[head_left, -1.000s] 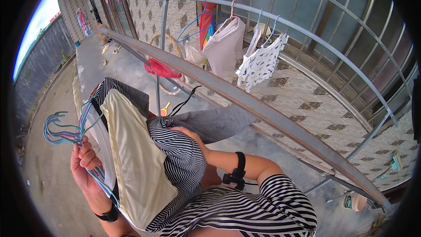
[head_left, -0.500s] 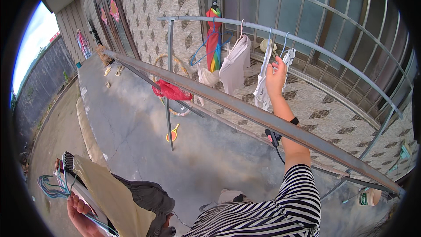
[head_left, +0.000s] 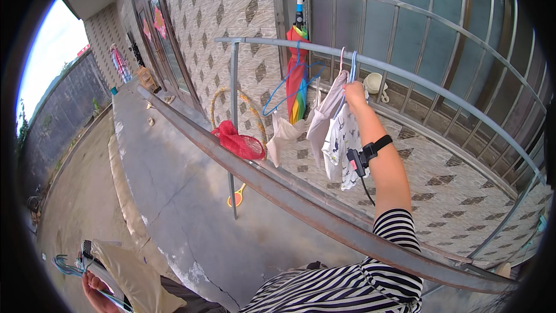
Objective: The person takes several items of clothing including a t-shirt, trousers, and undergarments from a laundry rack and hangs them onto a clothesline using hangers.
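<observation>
My right hand (head_left: 354, 93) is closed at the top of blue hangers (head_left: 353, 68), whose hooks sit over the grey metal rail (head_left: 405, 65). Below it hangs a white garment with a dark print (head_left: 347, 139). Just left, a pale mauve garment (head_left: 325, 119) is on a pink hanger, touching the white one. At the lower left my left hand (head_left: 97, 291) is closed around a bunch of pale blue hangers (head_left: 68, 266). Over that arm side hang a beige garment (head_left: 136, 275) and a dark grey one (head_left: 188, 297).
A rusty beam (head_left: 278, 197) crosses in front of me, under my right arm. Along the rail are an empty blue hanger (head_left: 278, 95) and a rainbow umbrella (head_left: 296, 81). A red net bag (head_left: 238, 142), a yellow-orange racket (head_left: 236, 198) and a barred window (head_left: 428, 29) are nearby.
My right hand has closed on the hangers and slid them left along the rail, bringing the white garments against the mauve one. The view has shifted; my left hand still holds its bunch.
</observation>
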Available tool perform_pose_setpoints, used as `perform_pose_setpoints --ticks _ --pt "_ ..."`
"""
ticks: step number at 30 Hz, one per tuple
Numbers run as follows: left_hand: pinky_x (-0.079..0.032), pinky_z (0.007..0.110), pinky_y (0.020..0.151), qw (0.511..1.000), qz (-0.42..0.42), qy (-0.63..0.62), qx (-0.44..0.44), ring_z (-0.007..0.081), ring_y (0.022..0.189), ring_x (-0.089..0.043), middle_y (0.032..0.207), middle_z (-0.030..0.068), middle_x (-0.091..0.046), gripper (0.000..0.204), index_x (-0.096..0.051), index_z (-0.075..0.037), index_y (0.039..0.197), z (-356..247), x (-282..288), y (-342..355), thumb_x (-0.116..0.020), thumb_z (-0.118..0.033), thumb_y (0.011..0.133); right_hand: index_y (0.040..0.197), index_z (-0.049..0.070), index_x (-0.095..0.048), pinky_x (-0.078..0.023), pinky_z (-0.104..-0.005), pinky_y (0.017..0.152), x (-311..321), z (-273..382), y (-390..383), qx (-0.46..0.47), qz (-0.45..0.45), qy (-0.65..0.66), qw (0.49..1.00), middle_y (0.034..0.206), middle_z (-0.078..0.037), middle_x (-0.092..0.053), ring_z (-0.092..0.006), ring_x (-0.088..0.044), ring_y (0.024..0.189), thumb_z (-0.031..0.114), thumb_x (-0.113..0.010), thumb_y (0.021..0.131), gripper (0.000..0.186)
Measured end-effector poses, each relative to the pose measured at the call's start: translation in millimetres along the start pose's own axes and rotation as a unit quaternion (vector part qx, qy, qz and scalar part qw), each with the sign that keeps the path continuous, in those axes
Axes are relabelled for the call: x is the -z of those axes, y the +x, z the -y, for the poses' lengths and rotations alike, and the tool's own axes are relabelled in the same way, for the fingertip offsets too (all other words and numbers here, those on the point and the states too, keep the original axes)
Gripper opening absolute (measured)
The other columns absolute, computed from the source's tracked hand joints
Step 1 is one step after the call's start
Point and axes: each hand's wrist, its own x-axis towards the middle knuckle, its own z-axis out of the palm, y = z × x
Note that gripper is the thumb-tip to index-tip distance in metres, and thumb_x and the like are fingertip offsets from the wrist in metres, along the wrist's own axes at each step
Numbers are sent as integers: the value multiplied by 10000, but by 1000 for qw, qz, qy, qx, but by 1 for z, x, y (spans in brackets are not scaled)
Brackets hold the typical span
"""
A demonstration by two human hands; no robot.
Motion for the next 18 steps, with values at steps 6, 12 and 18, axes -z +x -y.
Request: perform_pose_setpoints --ticks 6,12,18 --pt "-304 184 436 999 -37 26 -13 44 500 -342 584 -53 -344 149 -401 -113 744 1 0 6 -428 -178 875 807 -38 -546 -400 -350 526 -77 -19 47 51 61 -12 997 681 -126 -563 -213 -544 614 102 -484 770 158" --pt "-338 209 470 994 -67 87 -23 62 536 -397 607 -52 -416 94 -487 -103 799 -3 10 3 -490 -184 846 970 75 -508 -426 -345 651 -146 -25 41 -117 33 343 931 921 -70 -528 -153 -513 850 327 -617 747 354" --pt "-279 172 408 999 4 -50 0 33 460 -286 556 -49 -260 226 -314 -120 686 8 -18 4 -364 -170 901 851 51 -492 -403 -265 512 -172 -15 51 -114 24 345 931 658 -26 -493 -143 -491 557 173 -617 762 196"
